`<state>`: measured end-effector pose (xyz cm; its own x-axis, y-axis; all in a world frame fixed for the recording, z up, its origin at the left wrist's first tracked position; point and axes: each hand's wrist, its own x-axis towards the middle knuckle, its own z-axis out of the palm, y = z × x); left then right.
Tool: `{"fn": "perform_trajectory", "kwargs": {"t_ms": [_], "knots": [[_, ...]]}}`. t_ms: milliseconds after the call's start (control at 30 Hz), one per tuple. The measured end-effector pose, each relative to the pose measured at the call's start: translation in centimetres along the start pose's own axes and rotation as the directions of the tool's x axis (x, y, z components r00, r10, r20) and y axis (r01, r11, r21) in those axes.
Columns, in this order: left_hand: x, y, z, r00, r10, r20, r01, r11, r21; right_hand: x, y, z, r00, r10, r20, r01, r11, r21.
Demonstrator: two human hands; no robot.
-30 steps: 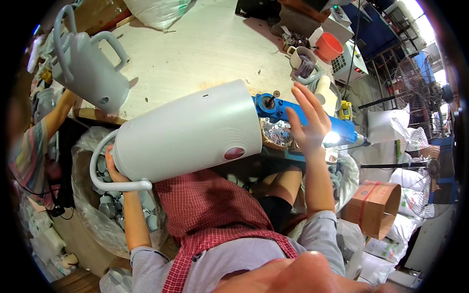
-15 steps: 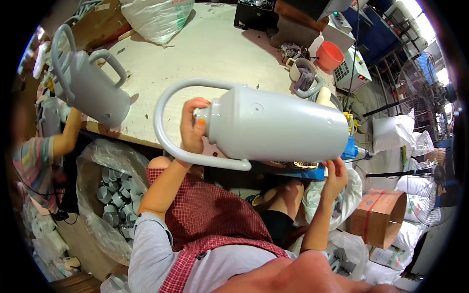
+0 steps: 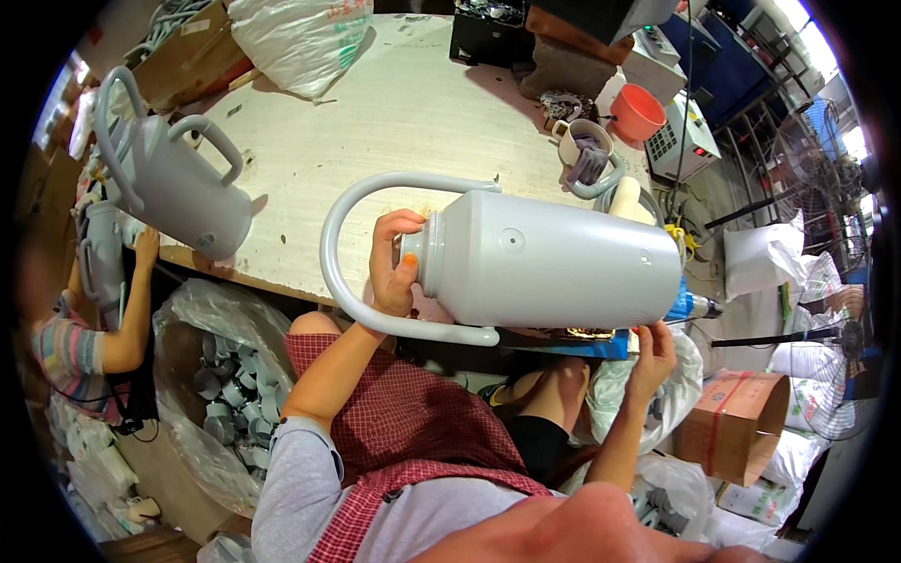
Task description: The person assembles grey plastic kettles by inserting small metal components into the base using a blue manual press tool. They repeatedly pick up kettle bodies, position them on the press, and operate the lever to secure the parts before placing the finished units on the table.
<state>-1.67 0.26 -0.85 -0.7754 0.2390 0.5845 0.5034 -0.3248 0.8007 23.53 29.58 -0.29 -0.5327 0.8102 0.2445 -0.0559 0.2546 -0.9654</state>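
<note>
So the big grey jug [image 3: 563,258] is lying on its side in midair, neck to the left and base to the right, across the near edge of the pale table [image 3: 422,117]. The left hand [image 3: 395,272] has its fingers and thumb wrapped around the neck, inside the loop of the thick handle [image 3: 335,249], which crosses by the wrist. The right hand [image 3: 651,357] has its fingertips bunched narrow at the base's lower edge; honestly can't tell if they're gripping or just touching. Bit of a blue tool [image 3: 690,302] pokes out near the base. Another grey jug [image 3: 178,192] sits tilted-looking at the table's left end, near a co-worker in a striped top [image 3: 70,352]. There's a red bowl [image 3: 638,111] and beige mug [image 3: 571,148] on the right, and a clear bag [image 3: 192,436] of grey parts down left.
</note>
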Motion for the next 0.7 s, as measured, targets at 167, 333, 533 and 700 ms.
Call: {"fn": "perform_trajectory", "kwargs": {"t_ms": [167, 333, 533, 700], "knots": [[-0.1, -0.8, 0.6, 1.000, -0.015, -0.013, 0.014, 1.000, -0.019, 0.1, 0.2, -0.9, 1.000, -0.002, -0.030, 0.002, 1.000, -0.029], [-0.7, -1.0, 1.2, 0.993, -0.110, -0.034, 0.106, 0.989, -0.104, 0.1, -0.2, -2.2, 0.999, 0.000, -0.043, 0.000, 1.000, 0.006], [-0.6, -1.3, 0.5, 0.996, -0.080, -0.028, 0.076, 0.991, -0.111, -0.3, -1.1, -1.5, 0.998, -0.036, -0.050, 0.036, 0.999, 0.003], [-1.5, -1.6, -0.4, 0.994, -0.107, 0.017, 0.107, 0.994, -0.032, -0.4, -0.5, -1.6, 0.999, -0.026, -0.021, 0.026, 0.999, -0.021]]}}
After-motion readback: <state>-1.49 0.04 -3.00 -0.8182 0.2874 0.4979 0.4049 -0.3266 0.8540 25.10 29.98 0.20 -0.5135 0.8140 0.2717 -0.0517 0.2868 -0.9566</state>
